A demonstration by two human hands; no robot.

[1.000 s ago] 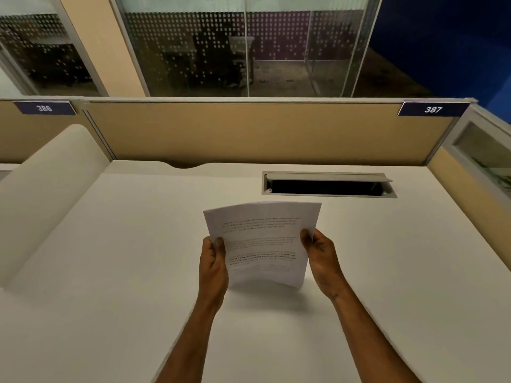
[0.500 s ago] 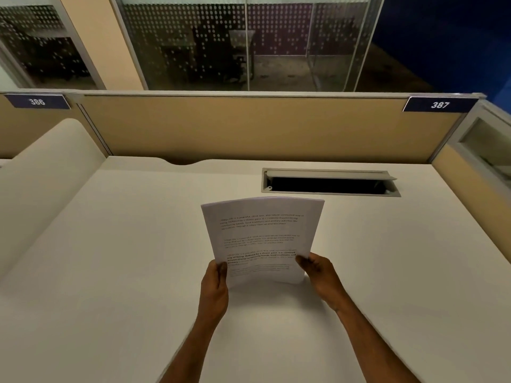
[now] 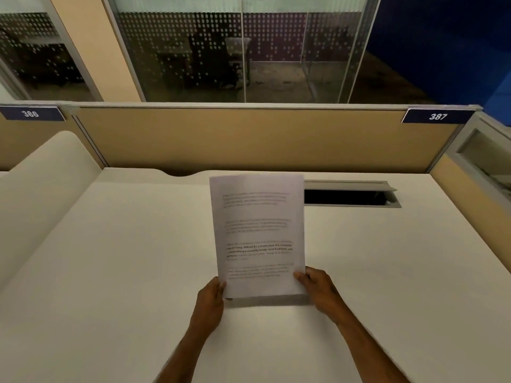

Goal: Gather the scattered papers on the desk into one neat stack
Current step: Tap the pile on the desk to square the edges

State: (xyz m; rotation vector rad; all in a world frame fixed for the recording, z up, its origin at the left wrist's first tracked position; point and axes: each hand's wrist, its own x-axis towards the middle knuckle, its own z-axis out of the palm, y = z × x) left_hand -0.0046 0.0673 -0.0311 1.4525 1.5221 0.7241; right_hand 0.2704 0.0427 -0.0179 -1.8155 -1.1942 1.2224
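Note:
A stack of white printed papers (image 3: 258,233) stands nearly upright on its bottom edge at the middle of the white desk (image 3: 110,272). My left hand (image 3: 208,304) pinches its lower left corner. My right hand (image 3: 318,290) grips the lower right corner. The sheets look aligned into one pile, with several blocks of text facing me. A thin shadow lies under the bottom edge. No loose sheets show elsewhere on the desk.
A rectangular cable slot (image 3: 351,196) with its lid raised sits in the desk behind and right of the papers. A tan partition (image 3: 249,139) closes the back, with labels 386 (image 3: 31,113) and 387 (image 3: 437,116). A cream curved divider (image 3: 41,175) bounds the left.
The stack has been tipped up from a tilted hold to nearly vertical, its bottom edge lowered to the desk. Both hands slid from mid-sides down to the bottom corners.

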